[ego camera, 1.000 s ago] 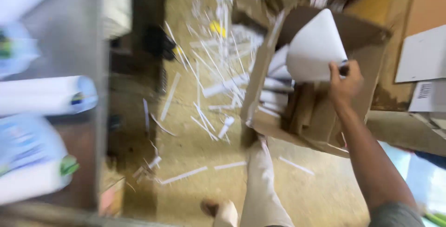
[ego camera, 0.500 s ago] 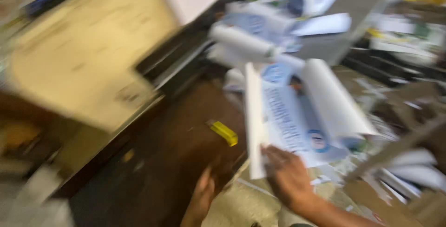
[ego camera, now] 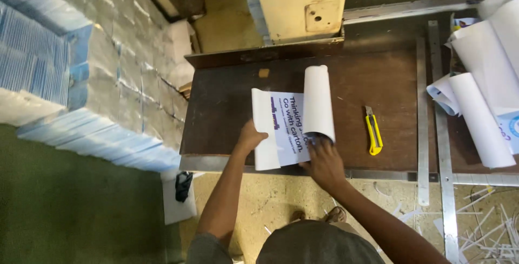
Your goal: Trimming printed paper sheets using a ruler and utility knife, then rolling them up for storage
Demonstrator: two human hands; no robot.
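Both your arms reach up from 6 o'clock onto the dark table [ego camera: 227,102]. Your left hand [ego camera: 250,137] presses on the curled left edge of the poster [ego camera: 284,129], fingers bent over that edge and gripping it near the table's front rim. Your right hand [ego camera: 323,161] sits at the poster's lower right, fingers tucked against the open end of the roll [ego camera: 318,102], the part of the sheet not yet unrolled; whether they pinch the paper or only press it, you cannot tell from here. The poster lies at the middle of the table, printed side up, its roll pointing toward 12 o'clock.

Half a second ago you held the sheet up in the air with the view swinging and blurred; now it lies flat on the table and the view is steady. The yellow knife [ego camera: 373,132], then left of the sheet, now lies at 3 o'clock of your right hand, well apart from it.

More white rolls [ego camera: 481,118] sit at the far 3 o'clock edge, cut off by the frame. Your right fingertips are hidden under the roll's lip. A silvery wrapped stack [ego camera: 108,69] fills the 9 o'clock side, its top cropped.
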